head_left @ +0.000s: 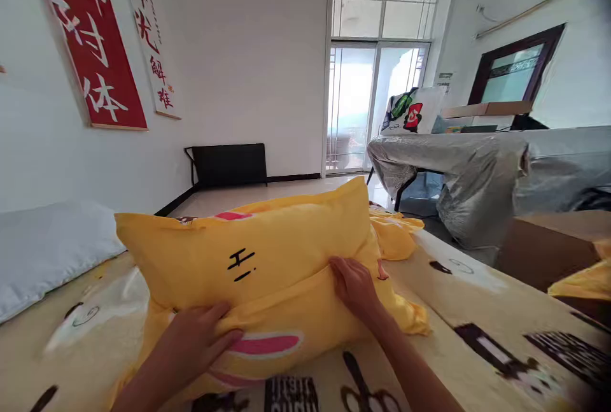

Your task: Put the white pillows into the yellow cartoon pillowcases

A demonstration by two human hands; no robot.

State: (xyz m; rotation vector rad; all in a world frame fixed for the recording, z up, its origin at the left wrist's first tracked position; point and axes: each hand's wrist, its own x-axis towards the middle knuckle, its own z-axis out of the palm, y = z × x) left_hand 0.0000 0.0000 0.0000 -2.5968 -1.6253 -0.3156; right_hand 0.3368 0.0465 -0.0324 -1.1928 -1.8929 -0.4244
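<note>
A plump yellow pillowcase (291, 234) with a pillow inside lies across the bed in front of me, printed with small black marks and pink-and-white shapes. A fold or flap edge runs along its length. My left hand (198, 339) grips the fabric at the lower left, its thumb over the fold and its other fingers partly hidden. At the right end of the same fold, my right hand (356, 284) is closed on the cloth, its fingertips pressed into it. What lies under the fold is hidden.
A white pillow (52, 246) rests on the left of the patterned bed sheet (443, 291). More yellow cloth (396, 234) lies behind the pillowcase. On the right are a cardboard box (548, 246) and a table with a plastic cover (468, 170). A black folded panel (229, 165) leans by the wall.
</note>
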